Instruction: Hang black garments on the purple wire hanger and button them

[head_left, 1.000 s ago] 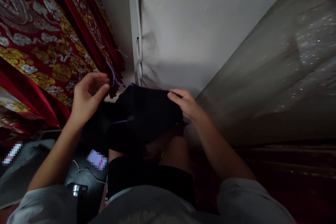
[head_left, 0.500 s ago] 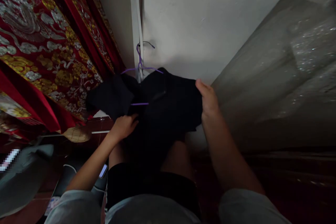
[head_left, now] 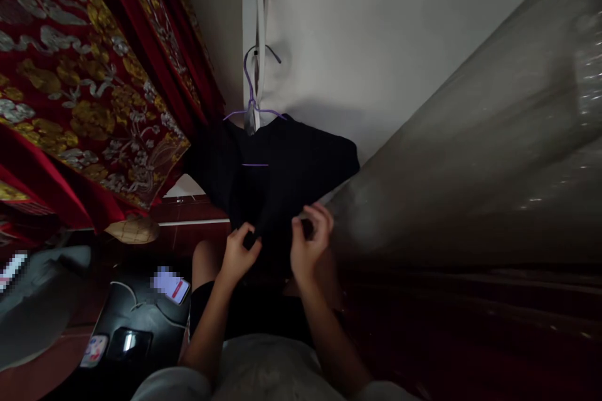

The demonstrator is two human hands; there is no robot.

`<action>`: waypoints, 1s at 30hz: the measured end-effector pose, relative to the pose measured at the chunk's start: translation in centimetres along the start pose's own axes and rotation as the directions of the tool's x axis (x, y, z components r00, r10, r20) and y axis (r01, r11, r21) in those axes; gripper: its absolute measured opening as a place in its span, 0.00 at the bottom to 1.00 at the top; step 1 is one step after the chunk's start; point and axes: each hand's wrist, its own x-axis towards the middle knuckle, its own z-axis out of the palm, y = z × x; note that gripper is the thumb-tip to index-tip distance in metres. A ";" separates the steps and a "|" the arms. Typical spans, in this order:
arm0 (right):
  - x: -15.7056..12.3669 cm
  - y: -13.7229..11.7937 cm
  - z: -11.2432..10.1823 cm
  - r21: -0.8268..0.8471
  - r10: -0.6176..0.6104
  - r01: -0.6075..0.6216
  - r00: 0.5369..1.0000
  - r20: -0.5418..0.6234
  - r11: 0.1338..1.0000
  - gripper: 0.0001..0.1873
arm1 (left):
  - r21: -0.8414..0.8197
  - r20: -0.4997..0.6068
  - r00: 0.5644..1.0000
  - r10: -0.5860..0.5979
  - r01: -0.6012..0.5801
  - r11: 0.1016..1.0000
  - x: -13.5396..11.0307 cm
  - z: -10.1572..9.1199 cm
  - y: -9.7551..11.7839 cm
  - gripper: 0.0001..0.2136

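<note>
A black garment, apparently a shirt (head_left: 310, 160), hangs on a purple wire hanger (head_left: 253, 91) in front of me, its front open at the neck. My left hand (head_left: 239, 255) is closed at the lower edge of the front opening, with dark cloth between thumb and fingers. To the right of it, my right hand (head_left: 310, 244) is raised by the shirt's lower right side, fingers curved and apart from the thumb, holding nothing I can see. The lower part of the shirt merges with shadow and my dark shorts.
Red embroidered cloth (head_left: 94, 109) hangs at the left. A plastic-wrapped bulk (head_left: 470, 169) leans along the right, beside a white wall (head_left: 376, 31). Lower left, a lit phone (head_left: 176, 288) and a dark phone (head_left: 129, 343) lie on a black surface. A straw-coloured object (head_left: 134, 230) sits below the cloth.
My right hand has let go of the shirt's right sleeve and moved down and left. My left hand has shifted lower along the front opening. The sleeve now hangs freely.
</note>
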 end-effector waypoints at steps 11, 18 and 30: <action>-5.3 1.5 -0.1 0.104 0.132 -0.160 0.963 0.234 0.982 0.11 | -0.234 -0.003 1.000 0.024 -0.024 0.972 -0.1 2.7 1.7 0.08; -3.4 2.9 -0.8 0.172 0.247 -0.314 0.914 0.323 0.934 0.14 | -0.103 0.275 0.923 0.270 -0.251 0.963 3.3 0.6 3.7 0.10; 0.0 1.0 -1.2 0.127 -0.027 -0.043 0.863 0.504 0.991 0.15 | 0.129 0.019 0.897 0.441 -0.440 0.889 9.3 -3.5 7.1 0.08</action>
